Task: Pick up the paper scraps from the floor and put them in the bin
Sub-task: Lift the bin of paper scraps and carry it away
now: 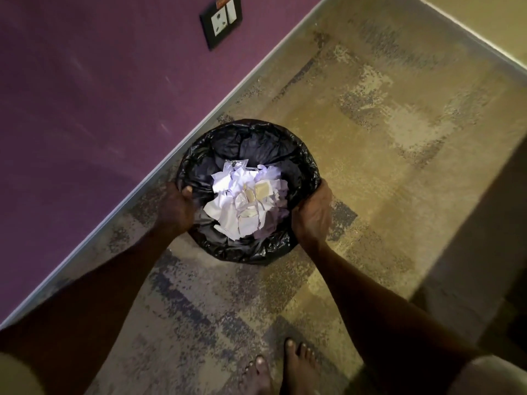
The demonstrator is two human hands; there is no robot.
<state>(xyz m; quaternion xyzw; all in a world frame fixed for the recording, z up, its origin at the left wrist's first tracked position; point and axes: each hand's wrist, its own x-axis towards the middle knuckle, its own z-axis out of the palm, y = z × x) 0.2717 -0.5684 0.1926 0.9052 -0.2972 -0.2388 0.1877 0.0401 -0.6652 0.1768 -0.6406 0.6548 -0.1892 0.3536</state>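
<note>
Carpet [370, 172]; bin [248, 138] between both hands

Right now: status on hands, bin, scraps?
Left hand and right hand both grip the bin rim. Paper scraps piled inside the black liner. No scraps visible on the floor.

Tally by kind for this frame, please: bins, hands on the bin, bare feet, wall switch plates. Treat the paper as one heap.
Round bin lined with a black plastic bag: 1
Heap of torn white paper scraps: 1
Hands gripping the rim, left hand, right hand: 2
Bare feet: 2
Black wall switch plate: 1
Total: 7
</note>
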